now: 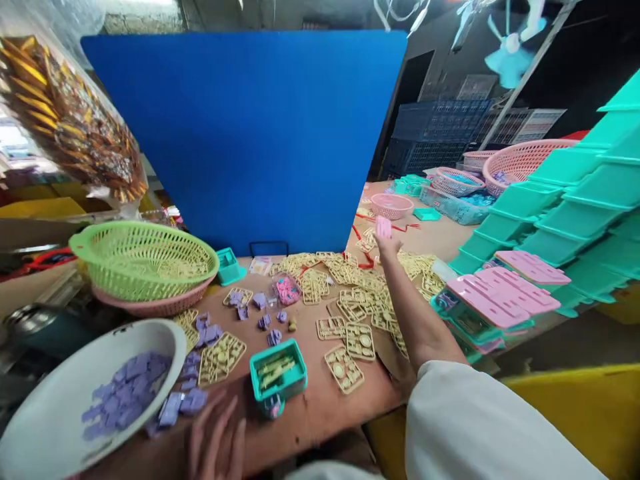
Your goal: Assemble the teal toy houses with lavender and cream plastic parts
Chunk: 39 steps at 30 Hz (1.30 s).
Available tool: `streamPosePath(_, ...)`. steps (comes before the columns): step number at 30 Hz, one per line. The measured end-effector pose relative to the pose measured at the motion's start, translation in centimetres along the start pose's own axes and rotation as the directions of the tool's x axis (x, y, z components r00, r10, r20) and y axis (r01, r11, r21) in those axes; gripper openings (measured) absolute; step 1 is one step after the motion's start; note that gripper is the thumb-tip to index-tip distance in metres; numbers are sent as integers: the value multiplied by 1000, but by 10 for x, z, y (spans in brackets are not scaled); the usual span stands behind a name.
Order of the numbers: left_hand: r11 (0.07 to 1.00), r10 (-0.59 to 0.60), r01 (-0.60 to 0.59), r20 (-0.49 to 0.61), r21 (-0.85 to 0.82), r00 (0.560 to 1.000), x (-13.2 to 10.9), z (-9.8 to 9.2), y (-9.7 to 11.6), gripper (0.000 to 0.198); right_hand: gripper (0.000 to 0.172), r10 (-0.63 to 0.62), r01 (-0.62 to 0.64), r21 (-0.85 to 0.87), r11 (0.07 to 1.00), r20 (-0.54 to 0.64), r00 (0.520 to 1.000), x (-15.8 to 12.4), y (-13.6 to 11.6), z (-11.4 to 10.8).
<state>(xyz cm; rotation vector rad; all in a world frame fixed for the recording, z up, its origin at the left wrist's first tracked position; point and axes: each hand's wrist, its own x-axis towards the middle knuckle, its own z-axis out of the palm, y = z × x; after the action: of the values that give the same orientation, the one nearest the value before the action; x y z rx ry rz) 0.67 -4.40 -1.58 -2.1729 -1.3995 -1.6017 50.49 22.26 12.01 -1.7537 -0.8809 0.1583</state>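
Currently: right hand (pixel 389 245) outstretched, gripping a small flat pink plastic piece (pixel 383 227) | piece toward the far side of the brown tabletop (pixel 317 393), near a round pink plastic basket (pixel 393 211) | left hand (pixel 215 433) blurred, fingers spread, grip released, beside an open teal rectangular plastic box (pixel 295 388) with beige plastic parts (pixel 274 373) inside

Two hands show, one left hand (pixel 217 433) and one right hand (pixel 387 245), with one pink piece (pixel 383 227) in the right. The tabletop (pixel 320 410) carries one white basin (pixel 170 333) toward its left edge, one light green basket (pixel 100 260), at least four pink baskets (pixel 391 208) and, by the front edge, one teal box (pixel 293 390). Cream frames (pixel 360 341), purple pieces (pixel 133 387) and, toward the right edge, stacked teal containers (pixel 545 190) each number over ten, too overlapped for an exact count.
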Motion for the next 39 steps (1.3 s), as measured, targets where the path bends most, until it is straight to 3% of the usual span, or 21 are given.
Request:
streamPosePath(2,986,-95,90,-26,-143,995,28,-13,33,31,48,-74,70,33,997,125,989,-30,-17,-4)
streamPosePath(4,887,-244,227,8,-403,970,60,-20,61,24,66,-241,216,115,970,296,924,-77,-37,-10)
streamPosePath(5,799,-301,314,111,-513,947,74,-22,71,26,75,-457,394,233,889,412,788,-106,-49,-16)
streamPosePath(6,697,-333,407,236,-590,913,87,-23,78,32,81,-650,553,348,757,498,575,-136,-63,-24)
streamPosePath(8,486,-302,541,450,-686,841,103,-26,86,52,82,-817,735,482,477,552,168,-194,-92,-43)
streamPosePath(9,407,-258,595,538,-693,803,106,-28,87,58,77,-825,770,515,376,564,26,-220,-105,-52)
streamPosePath(11,358,-221,663,630,-658,745,104,-33,87,55,66,-806,776,581,246,567,-169,-259,-122,-66)
streamPosePath(12,375,-244,674,634,-636,734,100,-34,87,48,63,-799,761,605,234,566,-204,-273,-125,-69)
streamPosePath(13,409,-287,669,608,-620,740,94,-35,85,42,61,-803,738,623,260,563,-193,-283,-126,-69)
streamPosePath(14,455,-338,645,551,-614,763,88,-34,84,38,60,-816,702,634,325,563,-131,-292,-123,-66)
streamPosePath(17,655,-406,516,318,-552,857,72,-25,82,35,61,-775,414,664,622,596,208,-319,-109,-48)
streamPosePath(18,734,-379,456,254,-503,890,68,-20,81,33,65,-720,278,664,694,632,288,-330,-104,-42)
streamPosePath(19,803,-334,393,208,-448,919,65,-15,81,32,73,-663,158,654,740,671,332,-342,-99,-36)
streamPosePath(21,892,-229,275,168,-358,959,60,-7,81,30,93,-585,40,615,787,725,364,-361,-94,-29)
streamPosePath(24,935,-119,168,170,-312,978,56,-3,72,38,103,-576,163,564,809,709,407,-360,-93,-25)
streamPosePath(26,936,-107,170,212,-309,971,52,-2,58,60,100,-632,367,518,773,678,375,-337,-93,-25)
streamPosePath(27,928,-127,203,247,-311,961,50,-1,48,75,99,-661,471,491,733,678,322,-322,-91,-24)
streamPosePath(30,840,-270,421,410,-341,871,41,10,18,105,90,-668,630,494,599,743,52,-282,-79,-17)
streamPosePath(33,667,-330,596,539,-447,775,33,30,1,104,82,-639,650,568,505,752,-160,-269,-65,-8)
streamPosePath(35,585,-318,623,559,-520,766,32,41,-3,97,79,-631,645,593,481,745,-215,-271,-60,-4)
streamPosePath(39,508,-294,629,569,-588,768,39,46,-4,86,76,-624,626,604,494,747,-229,-279,-56,-4)
